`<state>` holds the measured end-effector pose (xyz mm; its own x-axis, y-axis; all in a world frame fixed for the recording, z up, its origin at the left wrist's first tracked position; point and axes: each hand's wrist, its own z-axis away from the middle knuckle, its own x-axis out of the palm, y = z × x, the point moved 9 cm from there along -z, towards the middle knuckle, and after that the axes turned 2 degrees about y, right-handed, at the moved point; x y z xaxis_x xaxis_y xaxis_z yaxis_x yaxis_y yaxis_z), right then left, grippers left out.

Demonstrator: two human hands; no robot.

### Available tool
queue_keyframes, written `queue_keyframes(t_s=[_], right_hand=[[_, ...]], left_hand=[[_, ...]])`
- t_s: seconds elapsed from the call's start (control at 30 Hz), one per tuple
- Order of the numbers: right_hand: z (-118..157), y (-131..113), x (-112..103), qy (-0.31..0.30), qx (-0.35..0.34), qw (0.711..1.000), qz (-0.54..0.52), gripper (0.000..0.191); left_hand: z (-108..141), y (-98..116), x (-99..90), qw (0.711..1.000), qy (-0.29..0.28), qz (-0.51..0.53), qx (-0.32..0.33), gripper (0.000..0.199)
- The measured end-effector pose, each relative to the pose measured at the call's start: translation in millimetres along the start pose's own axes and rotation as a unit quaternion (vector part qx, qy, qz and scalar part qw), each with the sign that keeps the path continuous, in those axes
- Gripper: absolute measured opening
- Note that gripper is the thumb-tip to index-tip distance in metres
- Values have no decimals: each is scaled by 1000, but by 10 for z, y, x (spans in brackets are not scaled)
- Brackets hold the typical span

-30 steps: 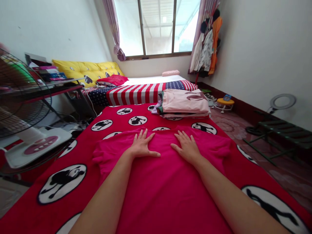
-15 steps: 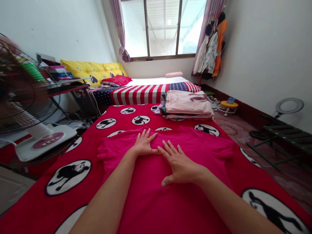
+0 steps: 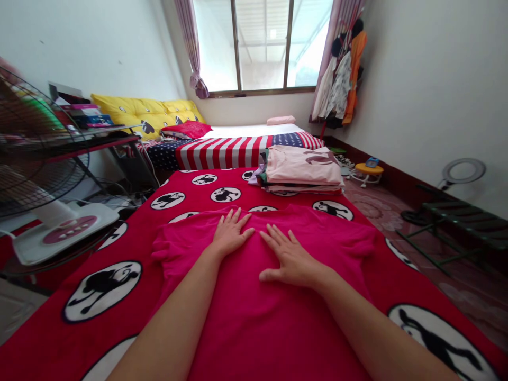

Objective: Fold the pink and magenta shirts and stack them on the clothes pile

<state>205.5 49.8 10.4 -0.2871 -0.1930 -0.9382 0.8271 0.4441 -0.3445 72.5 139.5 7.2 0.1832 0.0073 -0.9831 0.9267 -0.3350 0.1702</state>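
Observation:
A magenta T-shirt [image 3: 270,323] lies spread flat on a red blanket [image 3: 47,338] printed with black figures in white circles. My left hand [image 3: 230,234] rests palm down near the shirt's collar, its fingers apart. My right hand [image 3: 290,260] presses flat on the shirt's middle, a little nearer me, with the thumb spread out. Neither hand grips the cloth. A folded stack of pale pink clothes [image 3: 301,168] sits beyond the shirt, on the blanket's far right.
A standing electric fan [image 3: 37,153] with a white base fills the near left, beside a low table [image 3: 95,143] holding books. Beyond the blanket lies a stars-and-stripes bedcover [image 3: 222,152]. A folding green rack [image 3: 448,222] stands on the patterned floor at right.
My right hand has slid toward me and toward the shirt's middle since a second ago. My left hand stays nearly in place, and the view has shifted slightly.

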Motion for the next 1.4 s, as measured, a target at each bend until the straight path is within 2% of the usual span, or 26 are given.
queue_keyframes(t_s=[0.07, 0.13, 0.23, 0.57, 0.77, 0.87, 0.97, 1.03, 1.13, 1.2, 1.4], right_hand=[[-18, 442, -116, 54, 103, 992, 42, 83], [9, 836, -224, 92, 192, 974, 73, 74], [43, 1129, -312, 121, 245, 957, 94, 72], [65, 1052, -322, 160, 242, 948, 127, 66], [-27, 880, -459, 109, 248, 945, 185, 64], [-183, 604, -519, 124, 155, 960, 197, 61], [-350, 401, -382, 98, 13, 983, 152, 64], [-436, 538, -311, 77, 16, 988, 136, 68], [-521, 962, -340, 77, 120, 979, 148, 73], [-556, 1152, -375, 77, 157, 972, 157, 74], [-577, 1362, -440, 114, 205, 958, 164, 81]], left_hand=[[2, 4, 8, 1000, 11, -5, -3, 68], [2, -1, 9, 1000, 19, -9, -11, 69], [2, -10, 2, 999, 29, -13, -26, 69], [16, -2, -5, 999, 46, -5, -22, 69], [25, -2, -4, 998, 50, 6, -27, 70], [30, 6, -12, 998, 51, 12, -28, 69], [34, 6, -17, 998, 54, 16, -32, 68], [37, -8, -22, 997, 56, 19, -41, 69], [42, -56, -43, 996, 57, 18, -69, 76], [43, -109, -59, 994, 55, 14, -95, 83], [36, -350, -92, 985, 52, -6, -164, 88]])
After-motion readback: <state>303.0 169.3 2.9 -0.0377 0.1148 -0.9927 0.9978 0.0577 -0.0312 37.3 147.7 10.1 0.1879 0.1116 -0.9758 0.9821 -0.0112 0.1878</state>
